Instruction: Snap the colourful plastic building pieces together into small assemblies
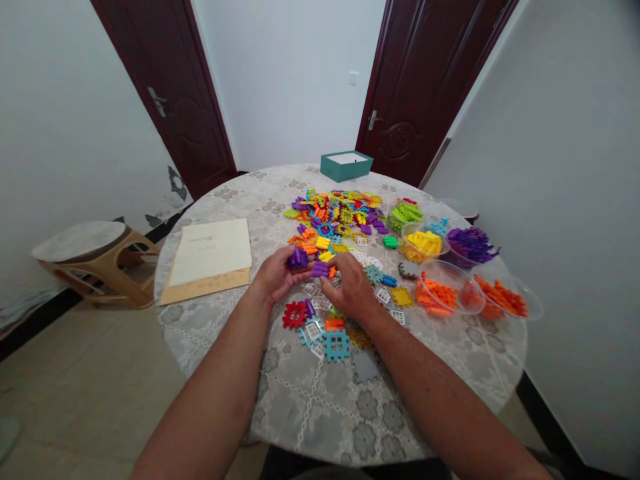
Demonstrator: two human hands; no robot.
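My left hand [276,275] is closed around a bunch of purple plastic pieces [297,259] just above the round table [300,400]. My right hand [350,288] pinches another purple piece [321,269] right beside them, fingertips nearly touching the left hand. Under and in front of both hands lie flat interlocking tiles: a red one [295,315], a teal one [337,345], an orange one [335,325] and small white window-like pieces [313,329]. Behind the hands spreads a big heap of mixed coloured pieces [334,215].
Clear bowls at the right hold sorted pieces: green [405,215], yellow [423,245], purple [470,244], orange [440,293] and more orange [503,298]. A cream paper on a brown envelope [210,257] lies at left. A teal box [346,165] stands at the far edge. A stool [93,257] stands left of the table.
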